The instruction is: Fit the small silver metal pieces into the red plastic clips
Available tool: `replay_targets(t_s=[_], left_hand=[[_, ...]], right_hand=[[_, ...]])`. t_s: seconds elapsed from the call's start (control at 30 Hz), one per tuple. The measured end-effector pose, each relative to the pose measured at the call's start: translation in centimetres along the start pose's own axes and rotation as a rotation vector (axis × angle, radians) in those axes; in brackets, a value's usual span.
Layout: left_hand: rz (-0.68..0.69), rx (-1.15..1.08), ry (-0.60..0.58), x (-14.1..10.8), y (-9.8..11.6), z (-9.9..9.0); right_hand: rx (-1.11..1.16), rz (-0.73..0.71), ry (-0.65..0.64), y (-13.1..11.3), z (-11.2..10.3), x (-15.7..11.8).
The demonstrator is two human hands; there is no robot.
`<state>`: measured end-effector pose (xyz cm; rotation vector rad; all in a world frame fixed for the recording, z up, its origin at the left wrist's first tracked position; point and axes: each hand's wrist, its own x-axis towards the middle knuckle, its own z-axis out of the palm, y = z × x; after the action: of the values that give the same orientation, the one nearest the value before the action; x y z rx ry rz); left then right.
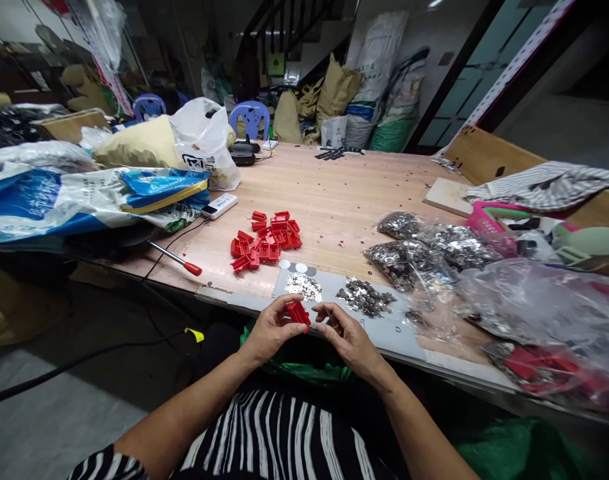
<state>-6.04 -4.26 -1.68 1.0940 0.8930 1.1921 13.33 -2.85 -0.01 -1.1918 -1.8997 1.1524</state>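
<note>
A red plastic part (299,314) is gripped between the thumb and fingers of my left hand (273,331), over the table's front edge. Close beside its right end is my right hand (348,338), thumb and fingers pinched together; whatever they hold is too small to name. Just beyond my hands, a pile of shiny metal pieces (304,287) and a darker metal pile (366,297) lie on a grey sheet (384,328). Several more red parts (269,241) are heaped on the wooden table (329,200), ahead and to the left.
Clear bags of metal pieces (409,261) and a bag with red pieces (544,367) lie at right, near a pink basket (484,217). At left are a red-tipped rod (192,268), a white device (220,206), a blue-and-white sack (59,200) and a white plastic bag (204,137).
</note>
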Motion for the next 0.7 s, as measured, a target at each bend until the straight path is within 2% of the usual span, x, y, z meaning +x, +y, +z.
replay_targets(t_s=[0.1,0.2,0.3,0.43,0.7], left_hand=[[0.117,0.234,0.018,0.4,-0.7,-0.5],[0.191,0.482,0.035,0.9,-1.0,-1.0],[0.266,0.64,0.006,1.5,-1.2,-1.2],[0.318,0.73,-0.06,1.9,-1.3,-1.2],[0.35,0.763,-0.079,1.9,-1.6,-1.4]], right_hand=[[-0.158,-0.055,0.056,0.5,-0.3,-0.1],[-0.265,-0.053,0.049,0.7,-0.1,-0.2],[-0.324,-0.038,0.046,0.5,0.1,0.0],[-0.4,-0.026,-0.003,0.3,0.1,0.4],[-0.437,-0.059,-0.031,0.6,0.1,0.7]])
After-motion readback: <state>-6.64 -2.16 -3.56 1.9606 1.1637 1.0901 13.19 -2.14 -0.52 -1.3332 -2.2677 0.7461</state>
